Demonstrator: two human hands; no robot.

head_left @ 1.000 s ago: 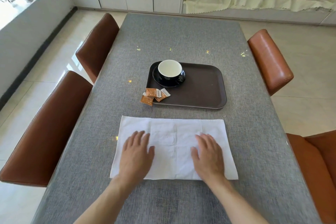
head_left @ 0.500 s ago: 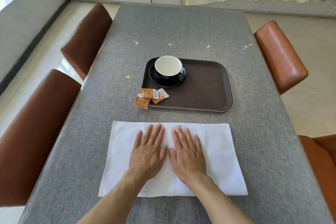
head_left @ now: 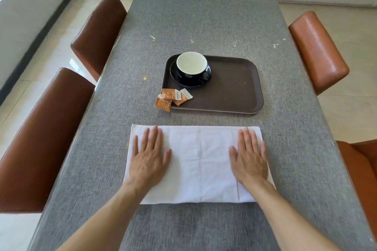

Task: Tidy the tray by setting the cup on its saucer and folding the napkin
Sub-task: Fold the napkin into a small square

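A white napkin (head_left: 199,161) lies flat as a wide rectangle on the grey table, near me. My left hand (head_left: 150,155) presses palm-down on its left part, fingers spread. My right hand (head_left: 247,156) presses flat on its right part. Beyond the napkin a dark brown tray (head_left: 232,87) holds a black cup (head_left: 191,66) with a white inside, standing upright on its black saucer (head_left: 183,81) in the tray's far left corner.
Three orange sachets (head_left: 172,99) lie at the tray's near left corner, one on the table. Brown chairs (head_left: 40,138) line the left side and orange ones (head_left: 316,51) the right. The grey table (head_left: 204,22) stretches away beyond the tray.
My hands were together at the napkin's middle half a second ago and have slid apart to its left and right parts. The cup and tray have not moved.
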